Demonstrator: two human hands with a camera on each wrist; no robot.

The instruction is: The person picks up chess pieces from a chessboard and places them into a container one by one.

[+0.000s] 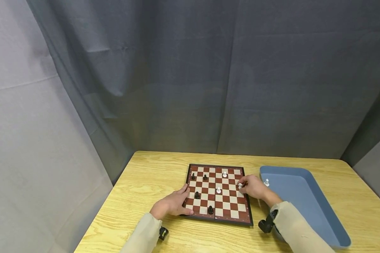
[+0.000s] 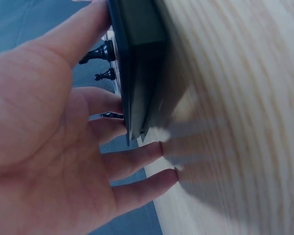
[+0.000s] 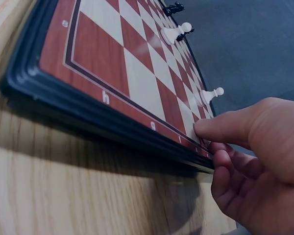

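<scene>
A red-and-white checkered chessboard (image 1: 223, 219) lies on the table. At its left edge is my left hand (image 1: 175, 202), its thumb at the near corner and its fingers fairly straight, some touching the table in the left wrist view. My right hand (image 1: 254, 187) pinches a white chess piece (image 1: 240, 185) at the board's right edge; the right wrist view hides that piece behind the fingers. Two white pawns, one farther back (image 1: 225, 174) and one near the middle (image 1: 219, 190), stand on the board. Several black pieces, including a black pawn (image 2: 105, 75), stand on the left half.
A blue tray (image 1: 327, 207) sits to the right of the board, partly behind the right forearm. One white piece (image 1: 267, 182) is at its left side. The wooden table (image 1: 155, 168) ends at a grey curtain (image 1: 183, 88) behind.
</scene>
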